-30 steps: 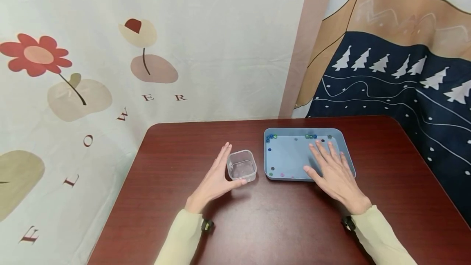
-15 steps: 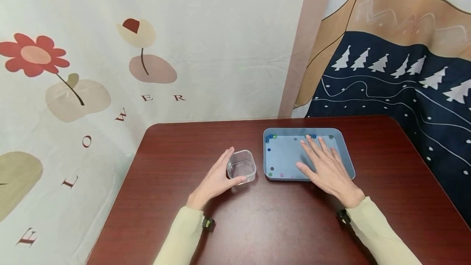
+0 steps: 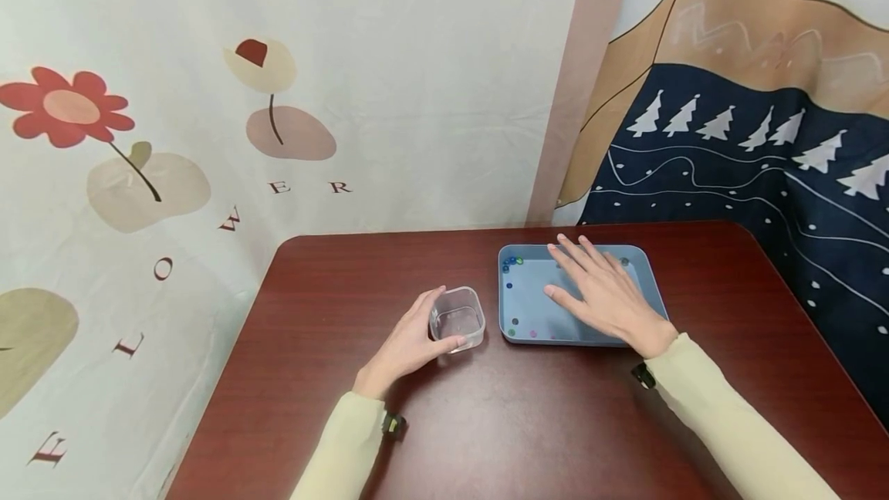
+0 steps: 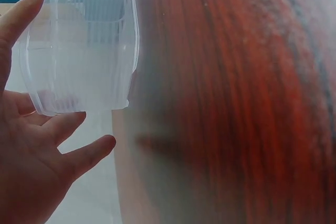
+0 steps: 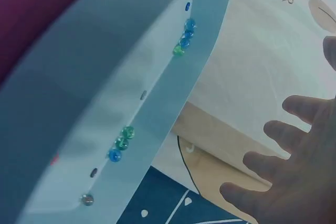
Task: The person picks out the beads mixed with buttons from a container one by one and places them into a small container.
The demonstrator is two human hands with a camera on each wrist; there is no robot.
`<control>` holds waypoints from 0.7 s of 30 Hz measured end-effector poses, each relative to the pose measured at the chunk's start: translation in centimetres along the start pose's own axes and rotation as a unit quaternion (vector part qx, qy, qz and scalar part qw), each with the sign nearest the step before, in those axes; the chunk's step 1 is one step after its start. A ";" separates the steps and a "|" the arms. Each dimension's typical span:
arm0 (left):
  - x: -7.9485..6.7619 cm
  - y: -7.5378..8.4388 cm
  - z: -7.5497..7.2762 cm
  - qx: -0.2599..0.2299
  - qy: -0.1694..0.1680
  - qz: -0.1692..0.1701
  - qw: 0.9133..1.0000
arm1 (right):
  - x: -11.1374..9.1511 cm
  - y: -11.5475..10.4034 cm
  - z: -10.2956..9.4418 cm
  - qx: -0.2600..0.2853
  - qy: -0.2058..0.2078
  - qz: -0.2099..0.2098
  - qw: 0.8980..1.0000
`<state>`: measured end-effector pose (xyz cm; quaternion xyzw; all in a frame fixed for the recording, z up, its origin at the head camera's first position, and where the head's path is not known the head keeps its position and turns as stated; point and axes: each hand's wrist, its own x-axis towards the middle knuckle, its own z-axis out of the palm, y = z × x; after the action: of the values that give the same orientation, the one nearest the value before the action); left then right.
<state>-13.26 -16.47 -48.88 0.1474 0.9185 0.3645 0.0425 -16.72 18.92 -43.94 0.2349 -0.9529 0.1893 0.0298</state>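
My left hand (image 3: 406,342) curls round a clear, square plastic box (image 3: 460,321) on the table, its thumb on the near side and its fingers on the far left. Nothing shows inside the box. Right of it lies a shallow blue tray (image 3: 538,303). Over the tray's right half hovers my right hand (image 3: 606,295), fingers straight and spread, holding nothing. In the right wrist view, blue and green glass marbles (image 5: 115,155) line the tray's far wall, with a brownish marble (image 5: 87,199) and small dark flat pieces (image 5: 94,172) among them. The right hand hides part of the tray in the head view.
The dark red wooden table (image 3: 347,284) reaches a hanging cloth backdrop (image 3: 430,99) printed with flowers and letters. A navy cloth (image 3: 701,168) with white trees hangs behind its right side.
My right hand has moved left and away from me over the tray, fingers still spread. My left hand has closed in on the box. Box and tray stay put.
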 end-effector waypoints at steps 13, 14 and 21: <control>-0.1 0.0 0.1 -0.009 -0.002 0.001 1.000 | 3.9 0.5 -0.4 0.045 -0.039 -0.034 0.998; -0.1 0.0 0.1 -0.009 -0.002 0.000 1.000 | 4.2 0.7 -0.3 0.051 -0.042 -0.037 0.997; -0.1 0.0 0.2 -0.005 -0.003 -0.001 1.000 | 5.5 1.1 0.5 0.085 -0.064 -0.045 0.993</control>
<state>-13.11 -16.42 -49.02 0.1472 0.9166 0.3689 0.0464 -22.04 17.22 -43.97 0.2905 -0.9219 0.2526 -0.0429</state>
